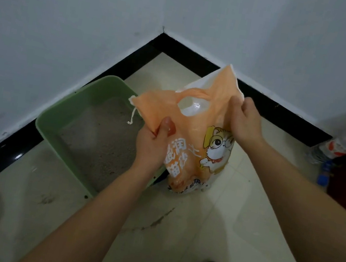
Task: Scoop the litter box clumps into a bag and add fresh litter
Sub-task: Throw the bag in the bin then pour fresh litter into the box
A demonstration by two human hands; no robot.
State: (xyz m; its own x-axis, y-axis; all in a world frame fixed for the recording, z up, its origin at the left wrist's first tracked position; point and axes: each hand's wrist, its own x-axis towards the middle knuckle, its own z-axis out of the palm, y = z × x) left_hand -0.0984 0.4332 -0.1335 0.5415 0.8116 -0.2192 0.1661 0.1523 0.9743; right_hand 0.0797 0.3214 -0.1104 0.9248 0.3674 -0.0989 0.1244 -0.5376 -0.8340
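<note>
Litter bag (202, 140) stands just right of the box (72, 123); left hand (154, 143) and right hand (246, 122) both grip its top.

The woven plastic litter sack (192, 131) I hold is orange over white. It is printed with a cartoon cat (219, 147) in white with tan stripes, dark round glasses and a yellow shape by its head, beside big white characters. The rectangular plastic litter tray (55, 118) is pale green, its litter (102, 139) speckled grey. The glossy floor tiles (245, 211) are cream with dark smudges, edged by a black skirting band (4, 148) under white walls (73, 11). The clear plastic bottle (343, 145) has a red-and-white label.
</note>
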